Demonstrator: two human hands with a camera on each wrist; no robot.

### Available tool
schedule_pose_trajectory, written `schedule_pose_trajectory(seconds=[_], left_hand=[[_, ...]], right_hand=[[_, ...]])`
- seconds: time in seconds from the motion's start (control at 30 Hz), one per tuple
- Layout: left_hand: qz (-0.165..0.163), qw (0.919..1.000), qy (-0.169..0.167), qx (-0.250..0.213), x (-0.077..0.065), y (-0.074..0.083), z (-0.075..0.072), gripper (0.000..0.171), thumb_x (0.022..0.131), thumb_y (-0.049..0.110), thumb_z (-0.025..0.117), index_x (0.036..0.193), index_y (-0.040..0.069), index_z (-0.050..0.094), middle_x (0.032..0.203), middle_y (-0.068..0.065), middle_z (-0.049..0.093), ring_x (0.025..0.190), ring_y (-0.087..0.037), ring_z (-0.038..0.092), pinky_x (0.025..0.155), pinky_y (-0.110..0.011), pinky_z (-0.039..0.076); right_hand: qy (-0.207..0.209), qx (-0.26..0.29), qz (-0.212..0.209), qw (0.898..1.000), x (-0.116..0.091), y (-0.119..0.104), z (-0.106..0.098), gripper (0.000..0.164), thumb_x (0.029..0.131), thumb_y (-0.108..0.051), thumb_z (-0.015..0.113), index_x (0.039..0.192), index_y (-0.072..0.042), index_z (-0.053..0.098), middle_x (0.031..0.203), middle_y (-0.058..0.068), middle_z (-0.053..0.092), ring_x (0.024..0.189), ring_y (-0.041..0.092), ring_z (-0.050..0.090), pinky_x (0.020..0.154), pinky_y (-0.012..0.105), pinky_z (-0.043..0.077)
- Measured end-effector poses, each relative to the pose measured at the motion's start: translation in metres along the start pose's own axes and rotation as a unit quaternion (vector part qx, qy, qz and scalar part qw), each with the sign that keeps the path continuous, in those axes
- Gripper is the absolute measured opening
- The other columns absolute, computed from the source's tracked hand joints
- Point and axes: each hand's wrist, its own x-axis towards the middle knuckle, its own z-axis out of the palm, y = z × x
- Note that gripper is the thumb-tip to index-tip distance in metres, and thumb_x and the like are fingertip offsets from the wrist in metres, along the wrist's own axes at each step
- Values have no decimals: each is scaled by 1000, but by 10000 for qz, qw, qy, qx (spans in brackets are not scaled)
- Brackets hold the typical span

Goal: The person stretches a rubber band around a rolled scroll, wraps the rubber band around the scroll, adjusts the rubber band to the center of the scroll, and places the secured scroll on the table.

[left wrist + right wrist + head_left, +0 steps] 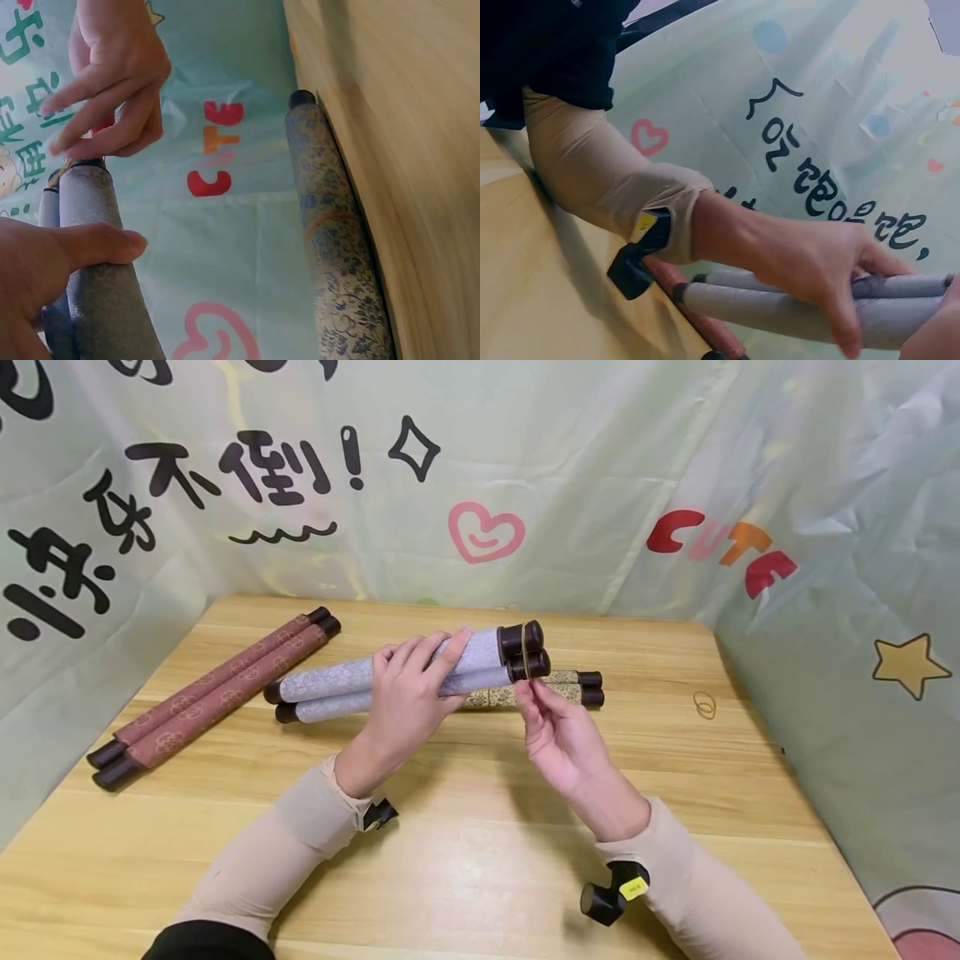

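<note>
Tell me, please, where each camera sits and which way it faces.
Head: on the head, facing forward, down at the table; left hand, right hand, both sleeves show.
Left wrist: on that wrist, facing along the gray rolls; both hands show.
Right wrist: on that wrist, facing the left hand and its sleeve; part of the right hand shows at the edge.
Head and right wrist share a red roll.

Scroll pair point(352, 676): pale blue-grey, patterned, dark end knobs; rolled, side by side, tilted, right end raised. Rubber band point(526, 652): tan, thin, stretched across both right-end knobs.
</note>
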Motion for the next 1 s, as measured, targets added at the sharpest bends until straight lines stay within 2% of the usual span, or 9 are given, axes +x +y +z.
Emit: schedule_pose_trajectory(seconds=[0.07,0.17,0.27,0.37,0.47,0.6,0.7,0.83,1.0], left_hand=[[-96,9999,-31,23,-1,-1,1,84,62,31,93,136,18,58,118,-12,65,100,-35,62,80,-53,43],[-261,9996,-83,70,-1,-4,1,83,63,32,93,136,17,58,118,-14,65,100,-35,63,80,-53,43],[-351,9991,-199,126,-2,-7,0,86,60,33,94,136,17,57,117,-14,65,99,-34,63,80,-53,44],[-350,9987,-357,116,-2,-7,-1,89,59,33,95,137,17,56,118,-14,65,99,-35,63,80,-52,44],[-347,9977,-576,70,-1,-6,-3,91,60,33,94,140,17,54,120,-13,64,101,-35,62,81,-51,44],[-342,9952,-916,4,0,-3,-4,95,62,35,93,144,16,49,123,-12,63,106,-35,61,82,-49,44],[-329,9935,-1090,-5,-1,-1,-3,97,63,35,93,146,15,47,125,-13,62,108,-35,60,82,-49,45],[-246,9927,-1181,85,-2,2,0,98,62,37,93,144,11,46,123,-14,63,107,-36,61,83,-49,46],[22,9940,-1081,157,-7,5,6,90,60,40,93,130,3,51,120,-17,65,102,-36,64,83,-50,47]], right_hand=[[52,-264,43,9996,-1,-1,2,16,102,-5,47,100,6,58,91,17,68,83,23,72,73,17,54],[80,-873,-18,9961,-2,-4,4,18,102,-10,49,94,1,61,91,13,67,82,20,71,71,17,55],[243,-1831,-491,9816,-3,-7,6,16,102,-13,51,92,-4,61,88,7,65,76,14,66,62,16,53],[372,-2830,-1210,9507,-3,-13,8,14,102,-15,52,92,-8,60,87,5,63,72,13,62,57,18,50],[343,-3755,-1950,9054,-2,-19,10,12,101,-16,54,93,-8,59,88,5,64,72,14,64,56,20,52],[209,-4969,-2738,8232,-1,-29,9,16,100,-13,57,98,2,56,90,9,65,76,18,65,59,27,55],[146,-5808,-3148,7505,-1,-34,8,19,99,-10,58,101,8,58,90,14,64,78,19,65,61,30,57],[74,-6720,-3730,6398,0,-38,3,13,96,-8,62,99,4,67,86,15,65,70,14,64,57,25,55],[10,-7430,-4376,5064,4,-37,-3,10,93,-5,65,99,-3,73,87,7,66,66,11,61,55,16,50]])
